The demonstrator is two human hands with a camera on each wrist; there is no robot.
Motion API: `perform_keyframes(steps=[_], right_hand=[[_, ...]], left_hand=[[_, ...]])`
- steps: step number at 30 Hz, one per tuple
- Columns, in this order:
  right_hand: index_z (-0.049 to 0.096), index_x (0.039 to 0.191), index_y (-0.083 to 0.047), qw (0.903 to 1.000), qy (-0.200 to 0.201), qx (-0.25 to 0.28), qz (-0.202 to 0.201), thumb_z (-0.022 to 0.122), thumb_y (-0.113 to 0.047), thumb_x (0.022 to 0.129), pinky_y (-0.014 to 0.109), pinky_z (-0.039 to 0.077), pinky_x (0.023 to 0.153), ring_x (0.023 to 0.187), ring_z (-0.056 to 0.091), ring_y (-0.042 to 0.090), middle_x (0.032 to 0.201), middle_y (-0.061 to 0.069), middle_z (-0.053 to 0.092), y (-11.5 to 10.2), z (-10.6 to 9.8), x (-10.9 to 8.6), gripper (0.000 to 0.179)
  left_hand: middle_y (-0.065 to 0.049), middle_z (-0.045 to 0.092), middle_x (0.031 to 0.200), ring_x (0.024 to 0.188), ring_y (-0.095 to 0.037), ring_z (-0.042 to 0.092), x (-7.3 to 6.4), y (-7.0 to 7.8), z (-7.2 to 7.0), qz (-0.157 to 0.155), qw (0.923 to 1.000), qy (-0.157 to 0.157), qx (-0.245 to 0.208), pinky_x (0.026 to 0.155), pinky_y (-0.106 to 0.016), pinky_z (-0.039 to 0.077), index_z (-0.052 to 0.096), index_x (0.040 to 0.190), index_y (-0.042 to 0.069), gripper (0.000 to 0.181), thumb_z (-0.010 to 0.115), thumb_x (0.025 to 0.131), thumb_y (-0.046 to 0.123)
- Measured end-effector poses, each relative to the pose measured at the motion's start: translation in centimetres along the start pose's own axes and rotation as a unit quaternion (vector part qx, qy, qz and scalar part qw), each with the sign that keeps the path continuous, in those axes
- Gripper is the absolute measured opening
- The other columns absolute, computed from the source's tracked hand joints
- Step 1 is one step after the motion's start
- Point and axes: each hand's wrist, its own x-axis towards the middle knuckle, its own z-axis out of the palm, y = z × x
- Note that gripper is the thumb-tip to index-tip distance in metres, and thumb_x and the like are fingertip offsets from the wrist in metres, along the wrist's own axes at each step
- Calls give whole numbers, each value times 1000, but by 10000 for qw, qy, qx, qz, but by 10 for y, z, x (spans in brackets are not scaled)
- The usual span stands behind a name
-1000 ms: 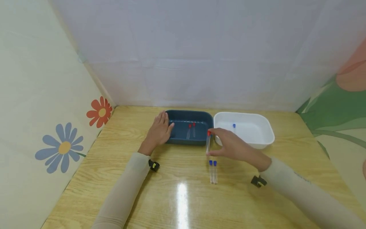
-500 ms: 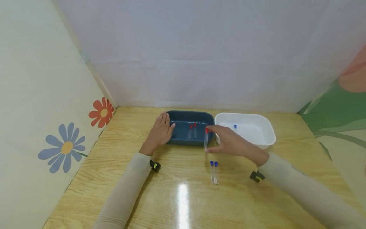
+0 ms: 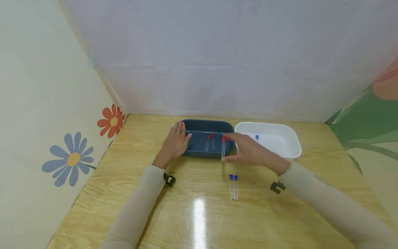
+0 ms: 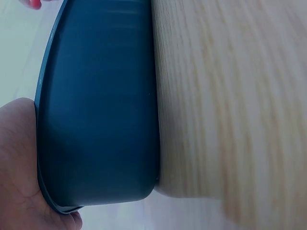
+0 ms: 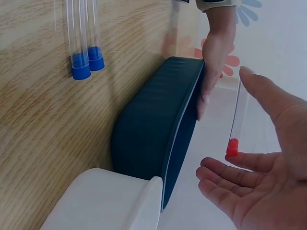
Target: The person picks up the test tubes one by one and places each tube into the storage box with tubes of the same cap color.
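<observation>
My right hand (image 3: 250, 150) pinches a clear, red-capped test tube (image 3: 223, 149) end to end, a fingertip at the cap and the thumb at the bottom. In the head view the tube overlaps the right front of a dark blue basin (image 3: 202, 154); the right wrist view shows its red cap (image 5: 232, 148) by the fingertip. My left hand (image 3: 174, 141) rests on that basin's left rim with fingers extended. Two red-capped tubes (image 3: 207, 143) lie inside the basin. Two blue-capped tubes (image 3: 233, 189) lie side by side on the table in front.
A white basin (image 3: 281, 138) stands right beside the dark one, with a blue-capped tube (image 3: 257, 137) in it. Both stand on a wood-grain table (image 3: 149, 129) near the back wall (image 3: 199, 86), with flower-printed side panels (image 3: 31, 121) left and right.
My right hand has moved slightly left and away from me with the red-capped tube, from the gap between the basins to over the dark basin's edge. My left hand stays on the rim.
</observation>
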Motion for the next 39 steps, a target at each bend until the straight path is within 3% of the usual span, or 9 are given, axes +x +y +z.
perform_keyframes(steps=[24, 39], right_hand=[[39, 153, 2, 9998, -133, 171, 41, 80, -53, 84, 48, 42, 111, 133, 52, 34, 146, 19, 54, 8, -3, 23, 98], [41, 151, 5, 9997, -113, 190, -46, 81, -49, 84, 48, 46, 108, 130, 55, 34, 143, 21, 56, 9, -2, 36, 94]], left_hand=[[-26, -3, 167, 155, -39, -1, 1, 0, 1, 21, 9999, 101, -46, 125, -48, 2, 0, 158, -8, 69, 15, 112, 42], [-27, -1, 167, 155, -39, 0, 0, 1, 0, -18, 10000, 73, 20, 125, -48, 2, 1, 158, -8, 69, 17, 112, 41]])
